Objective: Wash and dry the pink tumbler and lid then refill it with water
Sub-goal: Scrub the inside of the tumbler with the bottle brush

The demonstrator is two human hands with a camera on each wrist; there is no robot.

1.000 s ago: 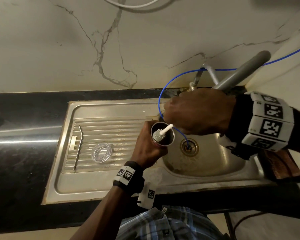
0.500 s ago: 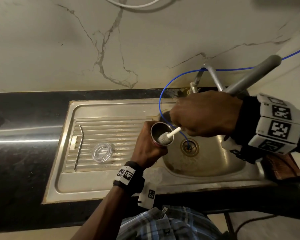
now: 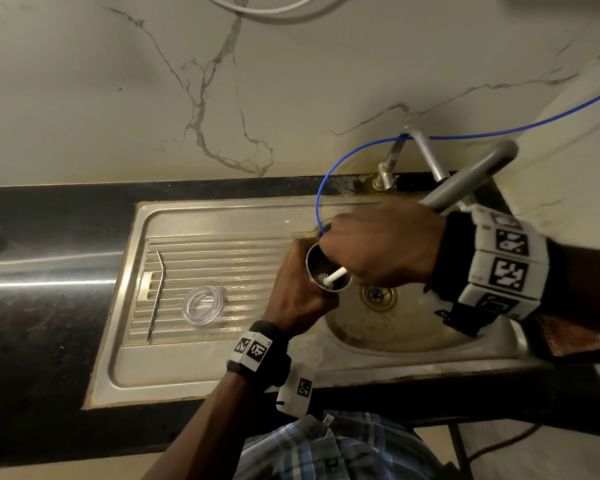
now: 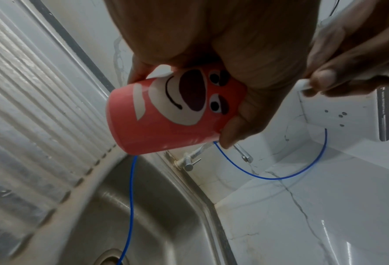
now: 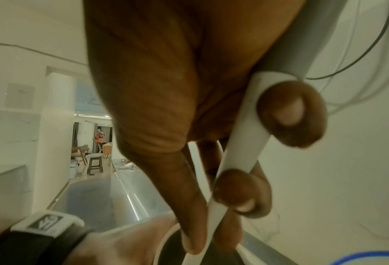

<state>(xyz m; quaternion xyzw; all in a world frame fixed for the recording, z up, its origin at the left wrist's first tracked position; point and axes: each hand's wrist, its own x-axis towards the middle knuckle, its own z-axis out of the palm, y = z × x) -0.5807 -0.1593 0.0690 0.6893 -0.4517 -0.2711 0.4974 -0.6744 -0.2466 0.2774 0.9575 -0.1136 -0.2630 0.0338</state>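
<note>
My left hand (image 3: 297,292) grips the pink tumbler (image 4: 166,114), which has a bear face printed on it, and holds it tilted over the left edge of the sink basin (image 3: 378,327). Its steel-lined mouth (image 3: 326,271) faces up and to the right. My right hand (image 3: 378,252) grips a bottle brush (image 3: 336,274) by its white stem (image 5: 239,148), and the grey handle end (image 3: 471,174) sticks up behind the wrist. The bristle head is inside the tumbler. The clear round lid (image 3: 202,304) lies on the ribbed drainboard.
A bent metal straw (image 3: 156,292) lies on the left of the drainboard (image 3: 222,258). A blue tube (image 3: 321,199) runs from the wall down into the drain (image 3: 378,294). The tap (image 3: 388,168) stands behind the basin. A brown board (image 3: 565,341) sits at the right.
My right hand has shifted left and down over the tumbler mouth, pushing the brush head deeper inside. The left hand has kept the tumbler in place.
</note>
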